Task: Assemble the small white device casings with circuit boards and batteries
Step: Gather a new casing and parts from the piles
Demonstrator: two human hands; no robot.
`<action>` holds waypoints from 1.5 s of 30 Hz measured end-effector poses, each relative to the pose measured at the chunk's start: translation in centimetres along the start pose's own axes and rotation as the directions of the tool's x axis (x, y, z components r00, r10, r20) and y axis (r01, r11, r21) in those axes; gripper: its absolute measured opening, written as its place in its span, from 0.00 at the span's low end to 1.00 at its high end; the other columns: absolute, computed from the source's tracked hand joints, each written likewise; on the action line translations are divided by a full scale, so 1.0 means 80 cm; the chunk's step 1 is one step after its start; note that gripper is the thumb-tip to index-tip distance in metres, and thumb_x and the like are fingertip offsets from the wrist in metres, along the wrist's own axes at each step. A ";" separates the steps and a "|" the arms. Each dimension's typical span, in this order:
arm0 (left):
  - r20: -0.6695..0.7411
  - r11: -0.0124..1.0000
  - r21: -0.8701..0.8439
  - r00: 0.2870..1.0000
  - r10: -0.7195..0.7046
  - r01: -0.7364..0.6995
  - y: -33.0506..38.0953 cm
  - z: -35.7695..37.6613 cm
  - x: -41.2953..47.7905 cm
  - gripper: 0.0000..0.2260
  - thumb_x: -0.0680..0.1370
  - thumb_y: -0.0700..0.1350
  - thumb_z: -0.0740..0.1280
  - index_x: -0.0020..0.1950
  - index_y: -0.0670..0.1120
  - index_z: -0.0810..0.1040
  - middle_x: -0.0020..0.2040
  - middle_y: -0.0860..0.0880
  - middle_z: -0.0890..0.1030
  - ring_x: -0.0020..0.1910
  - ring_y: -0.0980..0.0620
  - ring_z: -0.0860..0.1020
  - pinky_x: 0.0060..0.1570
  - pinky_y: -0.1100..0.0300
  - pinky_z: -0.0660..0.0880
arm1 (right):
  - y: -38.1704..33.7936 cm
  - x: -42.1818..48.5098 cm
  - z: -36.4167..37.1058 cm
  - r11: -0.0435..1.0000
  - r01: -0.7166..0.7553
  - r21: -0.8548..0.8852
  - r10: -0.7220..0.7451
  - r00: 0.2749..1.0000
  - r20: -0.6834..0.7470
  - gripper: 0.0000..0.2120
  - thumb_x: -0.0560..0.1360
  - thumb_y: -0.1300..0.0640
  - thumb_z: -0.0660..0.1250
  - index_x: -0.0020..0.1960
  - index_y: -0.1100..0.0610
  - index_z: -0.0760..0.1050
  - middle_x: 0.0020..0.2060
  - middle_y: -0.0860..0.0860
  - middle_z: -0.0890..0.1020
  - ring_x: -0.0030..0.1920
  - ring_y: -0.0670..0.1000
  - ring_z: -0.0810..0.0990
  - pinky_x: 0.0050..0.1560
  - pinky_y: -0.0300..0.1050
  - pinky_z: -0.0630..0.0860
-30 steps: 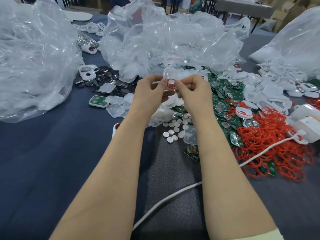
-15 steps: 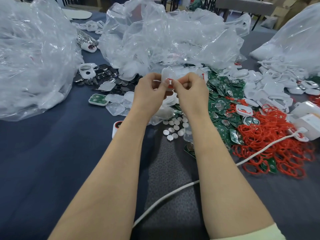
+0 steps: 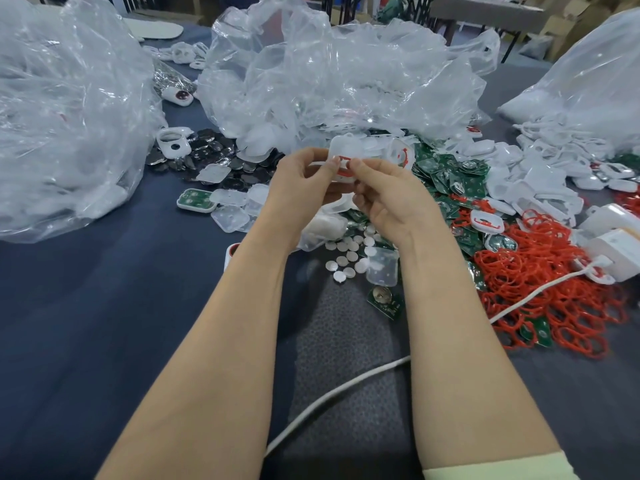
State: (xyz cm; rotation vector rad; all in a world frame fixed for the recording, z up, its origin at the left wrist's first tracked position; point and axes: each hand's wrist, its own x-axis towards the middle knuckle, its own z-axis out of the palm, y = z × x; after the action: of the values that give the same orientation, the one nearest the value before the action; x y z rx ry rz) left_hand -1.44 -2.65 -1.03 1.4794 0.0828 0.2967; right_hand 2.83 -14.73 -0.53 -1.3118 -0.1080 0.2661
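head view, left to right: a big crinkled clear bag (image 3: 65,109) filled the upper left of the frame, sitting on the dark blue table cloth (image 3: 86,323). just right of it lay a white casing with a hole (image 3: 172,142) next to a heap of dark shiny discs (image 3: 214,157). below those was a casing with a green board in it (image 3: 194,199), beside a few see-through covers (image 3: 230,218). a second clear bag (image 3: 329,74) was piled up at top centre.

dead centre, the left hand (image 3: 298,192) and right hand (image 3: 391,199) were both up off the table. their fingertips and thumbs pinched one small white casing (image 3: 341,168) with a red ring on it, and the two hands were nearly touching. couldn't tell what was inside it, the fingers covered most of it.

under the hands a scatter of pale round discs (image 3: 349,252) sat on the cloth, with one loose green board (image 3: 386,301) just below and right of them. a white cable (image 3: 332,400) ran from lower centre up toward the right.

right of the hands was a mess of green circuit boards (image 3: 446,174), then a tangle of red rings (image 3: 554,289) at centre right with a heap of white casings (image 3: 540,168) above it. there was a white box (image 3: 620,251) at the right edge and a third bag (image 3: 595,81) in the upper right.
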 end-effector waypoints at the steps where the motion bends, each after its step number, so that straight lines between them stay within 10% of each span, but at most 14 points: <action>1: 0.011 1.000 -0.012 1.000 -0.010 0.010 0.000 0.000 0.000 0.07 0.81 0.41 0.62 0.55 0.41 0.77 0.46 0.45 0.84 0.45 0.50 0.84 0.48 0.60 0.80 | 0.001 0.001 0.000 0.999 0.019 -0.041 -0.020 1.000 -0.019 0.07 0.77 0.62 0.67 0.40 0.57 0.77 0.26 0.46 0.76 0.25 0.40 0.71 0.29 0.32 0.70; 15: -0.046 0.997 0.072 0.999 -0.018 0.022 -0.006 0.001 0.004 0.09 0.78 0.38 0.67 0.58 0.42 0.76 0.45 0.45 0.84 0.47 0.49 0.84 0.51 0.56 0.80 | 0.009 0.003 0.007 0.846 0.183 -0.501 -0.242 0.969 -0.056 0.07 0.76 0.58 0.69 0.52 0.59 0.79 0.40 0.52 0.83 0.43 0.49 0.82 0.44 0.40 0.75; 24: 0.005 0.929 -0.348 0.992 -0.129 0.123 0.007 0.003 0.003 0.10 0.81 0.49 0.62 0.49 0.45 0.79 0.47 0.47 0.84 0.48 0.50 0.84 0.51 0.60 0.80 | -0.001 -0.009 0.011 0.811 0.317 -0.493 -0.394 0.917 -0.059 0.08 0.75 0.58 0.69 0.45 0.44 0.75 0.37 0.52 0.79 0.39 0.51 0.79 0.49 0.54 0.78; 31: -0.024 0.897 -0.350 0.955 -0.296 0.270 0.008 -0.002 0.008 0.12 0.80 0.50 0.65 0.53 0.42 0.78 0.44 0.43 0.85 0.41 0.51 0.84 0.40 0.63 0.80 | 0.008 -0.010 0.019 0.660 0.364 -0.657 -0.484 0.875 -0.001 0.10 0.75 0.65 0.64 0.50 0.52 0.78 0.43 0.47 0.81 0.40 0.38 0.76 0.42 0.28 0.71; 37: -0.252 0.966 -0.202 0.944 -0.214 0.165 0.009 -0.013 0.012 0.05 0.77 0.32 0.65 0.46 0.42 0.77 0.42 0.45 0.81 0.40 0.52 0.81 0.41 0.64 0.80 | 0.009 -0.014 0.037 0.594 0.392 -0.702 -0.420 0.896 0.145 0.23 0.75 0.70 0.55 0.63 0.55 0.77 0.60 0.52 0.79 0.61 0.48 0.75 0.63 0.41 0.71; 45: -0.658 0.931 -0.346 0.738 -0.151 -0.118 0.024 -0.036 0.013 0.09 0.79 0.40 0.66 0.39 0.44 0.73 0.40 0.43 0.80 0.39 0.49 0.77 0.44 0.56 0.74 | 0.012 0.000 0.095 0.684 0.430 -0.590 -0.439 0.888 0.138 0.19 0.78 0.67 0.55 0.66 0.57 0.73 0.52 0.52 0.81 0.52 0.50 0.79 0.52 0.37 0.74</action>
State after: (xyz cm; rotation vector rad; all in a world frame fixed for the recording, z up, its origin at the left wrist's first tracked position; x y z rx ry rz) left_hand -1.38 0.52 0.73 0.9276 0.6030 0.7928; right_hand 0.99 -7.40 0.52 -1.8829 -0.5283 -0.2188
